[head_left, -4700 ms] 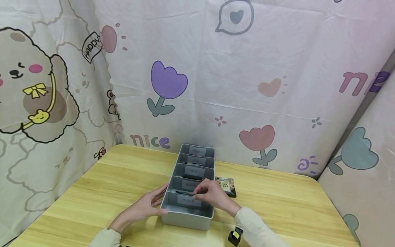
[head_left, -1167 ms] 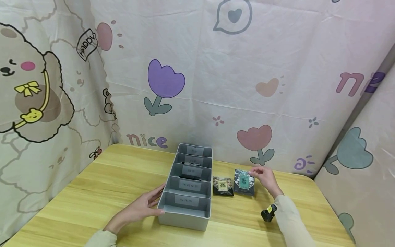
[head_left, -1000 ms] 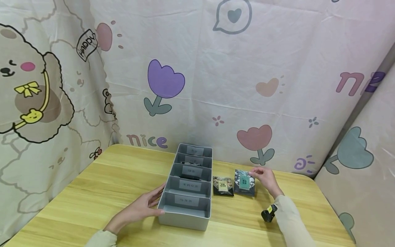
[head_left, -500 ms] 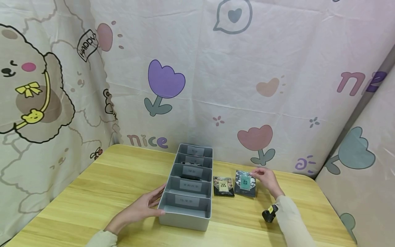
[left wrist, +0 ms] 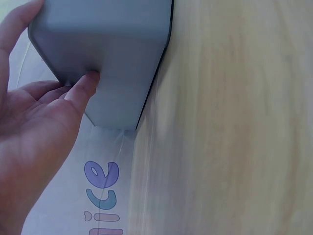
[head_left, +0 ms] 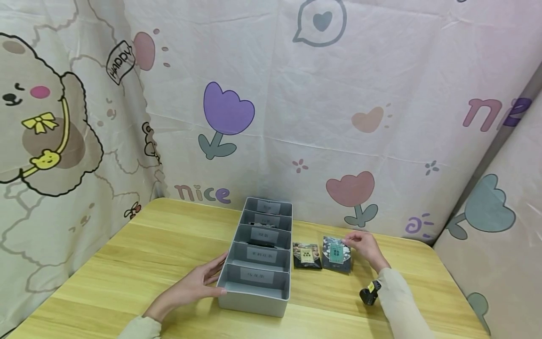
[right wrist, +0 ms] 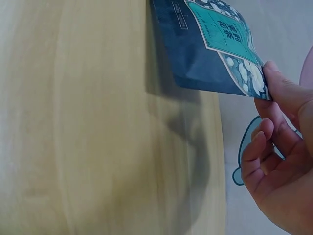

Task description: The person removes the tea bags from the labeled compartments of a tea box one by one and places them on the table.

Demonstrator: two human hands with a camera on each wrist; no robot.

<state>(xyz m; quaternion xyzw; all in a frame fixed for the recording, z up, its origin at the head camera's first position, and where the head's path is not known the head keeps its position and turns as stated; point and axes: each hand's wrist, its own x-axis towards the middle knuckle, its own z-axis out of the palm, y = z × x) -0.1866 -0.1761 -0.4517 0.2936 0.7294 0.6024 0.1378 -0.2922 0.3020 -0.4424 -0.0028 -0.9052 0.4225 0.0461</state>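
A long grey divided box point(head_left: 254, 303) stands on the table, with a paper label in each compartment. My left hand point(head_left: 190, 287) rests against its front left corner, thumb at the front rim and fingers along the left side; in the left wrist view a fingertip touches the box's outer wall point(left wrist: 127, 78). Right of the box, my right hand point(head_left: 365, 247) pinches the top right corner of a dark blue sachet point(head_left: 336, 254) with a teal label. The right wrist view shows this sachet point(right wrist: 195, 63) tilted over its shadow, between thumb and index finger.
A black sachet with a yellow label point(head_left: 306, 256) lies between the box and the held sachet. Dark packets show inside two of the box's middle compartments. A printed curtain point(head_left: 279, 141) hangs behind the table point(head_left: 169, 235). A black wrist camera point(head_left: 370, 294) hangs by my right sleeve.
My right hand has lifted the dark blue sachet out of the second compartment from the front and carried it right. Lately the sachet dips slightly. The left hand stays on the box.
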